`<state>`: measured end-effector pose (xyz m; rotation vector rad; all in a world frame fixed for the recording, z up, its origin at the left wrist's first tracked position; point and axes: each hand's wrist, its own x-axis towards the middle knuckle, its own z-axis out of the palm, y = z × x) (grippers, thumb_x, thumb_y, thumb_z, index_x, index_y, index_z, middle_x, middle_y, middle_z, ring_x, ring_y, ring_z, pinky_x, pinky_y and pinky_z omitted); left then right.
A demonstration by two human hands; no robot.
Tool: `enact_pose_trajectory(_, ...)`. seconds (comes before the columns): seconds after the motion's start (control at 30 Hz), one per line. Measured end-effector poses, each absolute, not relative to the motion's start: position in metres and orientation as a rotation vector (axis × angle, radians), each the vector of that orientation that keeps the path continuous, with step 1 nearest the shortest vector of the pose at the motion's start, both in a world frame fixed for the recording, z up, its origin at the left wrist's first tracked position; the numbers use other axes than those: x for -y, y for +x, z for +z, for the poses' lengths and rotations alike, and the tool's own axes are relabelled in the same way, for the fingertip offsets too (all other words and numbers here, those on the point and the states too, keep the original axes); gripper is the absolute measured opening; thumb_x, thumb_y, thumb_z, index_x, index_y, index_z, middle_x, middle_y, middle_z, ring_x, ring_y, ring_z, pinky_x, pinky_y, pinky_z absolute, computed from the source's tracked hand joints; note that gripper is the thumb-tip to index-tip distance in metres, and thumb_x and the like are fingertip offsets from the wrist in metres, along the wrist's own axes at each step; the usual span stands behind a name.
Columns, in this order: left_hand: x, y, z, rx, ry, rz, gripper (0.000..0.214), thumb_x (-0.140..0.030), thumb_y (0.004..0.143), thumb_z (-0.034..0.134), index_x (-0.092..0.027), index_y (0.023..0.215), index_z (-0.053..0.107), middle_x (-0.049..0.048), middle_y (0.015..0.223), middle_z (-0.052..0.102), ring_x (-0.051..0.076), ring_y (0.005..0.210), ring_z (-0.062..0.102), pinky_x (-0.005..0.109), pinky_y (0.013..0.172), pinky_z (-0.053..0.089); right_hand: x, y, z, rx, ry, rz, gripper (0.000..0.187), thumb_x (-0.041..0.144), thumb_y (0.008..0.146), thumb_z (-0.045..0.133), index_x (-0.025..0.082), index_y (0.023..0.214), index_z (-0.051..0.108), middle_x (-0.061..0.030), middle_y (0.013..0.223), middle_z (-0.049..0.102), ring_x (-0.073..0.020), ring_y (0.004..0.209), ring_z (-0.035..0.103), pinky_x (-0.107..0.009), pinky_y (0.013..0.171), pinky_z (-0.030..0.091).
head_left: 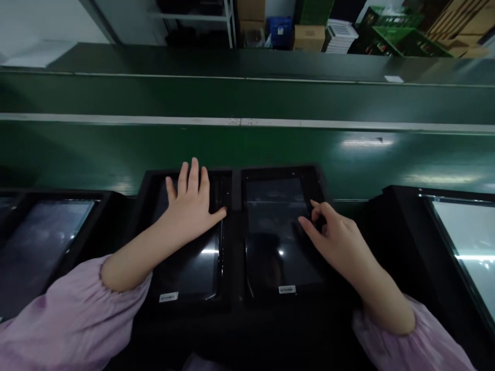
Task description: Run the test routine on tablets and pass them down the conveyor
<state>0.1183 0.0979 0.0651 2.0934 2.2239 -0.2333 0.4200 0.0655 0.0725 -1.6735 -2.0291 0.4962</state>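
While the left hand [191, 208] lies flat on the left tablet [193, 268], its fingers [193, 175] are released and spread. The palm presses on the upper half of the glass and grasps nothing. The right hand [334, 239] sits at the right edge of the right tablet [270, 232]. Its thumb and forefinger are curled together over the upper right part of the screen, and the pictures do not show whether they pinch anything between them.

Both tablets rest side by side in a black tray [234, 304] directly in front of the person. Their long axes run away from the body toward the green conveyor belt [247, 149] behind them. Each hand is nearer to its own tablet, and the tray's middle divider lies between the two. The left thumb reaches almost to that divider. The right tablet lies to the left of and beneath the right fingers [307, 226], and its free right edge is just beside them.

Counted, there are two tablets in the tray, each with one small white label [169, 297] at its near end. Two larger screens flank them: a dark one on the far left [38, 242] and a brighter, reflective one on the far right [464, 237]. Pink sleeves cover both forearms up to the wrists. Cardboard boxes [309, 36] are stacked beyond the belt.
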Motion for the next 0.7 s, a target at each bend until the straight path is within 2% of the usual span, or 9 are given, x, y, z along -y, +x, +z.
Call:
enact_pose_trajectory(0.1,-0.126,0.116,0.069,-2.193,2.085,-0.201,0.098,-0.053,0.095,0.044,0.005,0.166,0.012,0.0273,0.177,-0.002,0.044,0.166,0.002,0.068,0.132,0.011,-0.097,0.416,0.077,2.042,-1.701,0.495,0.03,0.046,0.093,0.062,0.027,0.076,0.046,-0.012,0.099,0.08,-0.0193,0.055,0.065,-0.034,0.06,0.053)
enact_pose_trajectory(0.17,-0.139,0.115,0.069,-2.137,2.089,-0.211,0.093,-0.05,0.095,0.039,0.006,0.166,0.016,0.0279,0.177,0.01,0.044,0.165,0.013,0.064,0.133,0.015,-0.112,0.411,0.076,1.99,-1.668,0.501,0.029,0.042,0.091,0.061,0.027,0.074,0.043,-0.0141,0.111,0.08,-0.0194,0.06,0.067,-0.035,0.067,0.055)
enact_pose_trajectory(0.23,-0.145,0.112,0.065,-2.093,2.131,-0.179,0.091,-0.049,0.094,0.034,0.007,0.165,0.019,0.0287,0.173,0.024,0.043,0.162,0.024,0.062,0.133,0.018,-0.12,0.407,0.072,1.92,-1.648,0.522,0.03,0.041,0.09,0.06,0.027,0.073,0.039,-0.0152,0.12,0.078,-0.0144,0.049,0.059,-0.036,0.067,0.055)
enact_pose_trajectory(0.3,-0.146,0.109,0.061,-2.076,2.184,-0.107,0.092,-0.05,0.093,0.03,0.008,0.163,0.022,0.0296,0.169,0.035,0.043,0.159,0.032,0.063,0.132,0.02,-0.121,0.406,0.069,1.844,-1.668,0.558,0.031,0.043,0.09,0.061,0.027,0.075,0.038,-0.0152,0.12,0.078,-0.0101,0.04,0.047,-0.034,0.059,0.053)
enact_pose_trajectory(0.33,-0.146,0.107,0.059,-2.068,2.204,-0.074,0.093,-0.052,0.093,0.029,0.008,0.163,0.024,0.0296,0.167,0.038,0.044,0.157,0.035,0.063,0.132,0.021,-0.12,0.406,0.068,1.809,-1.684,0.571,0.031,0.044,0.09,0.061,0.027,0.076,0.039,-0.015,0.118,0.079,-0.0098,0.039,0.047,-0.033,0.056,0.052)
enact_pose_trajectory(0.47,-0.145,0.103,0.056,-2.047,2.216,-0.033,0.096,-0.058,0.091,0.027,0.007,0.162,0.03,0.0294,0.163,0.044,0.044,0.152,0.042,0.062,0.131,0.025,-0.12,0.408,0.069,1.754,-1.723,0.613,0.029,0.044,0.092,0.059,0.026,0.074,0.044,-0.0137,0.107,0.08,-0.0134,0.048,0.059,-0.03,0.055,0.051)
enact_pose_trajectory(0.7,-0.148,0.119,0.063,-2.116,2.195,-0.127,0.092,-0.048,0.09,0.03,0.012,0.16,0.027,0.0285,0.157,0.052,0.043,0.146,0.046,0.059,0.128,0.028,-0.126,0.408,0.07,1.753,-1.676,0.635,0.028,0.041,0.091,0.059,0.025,0.074,0.043,-0.0133,0.111,0.08,-0.0071,0.041,0.047,-0.027,0.045,0.039)
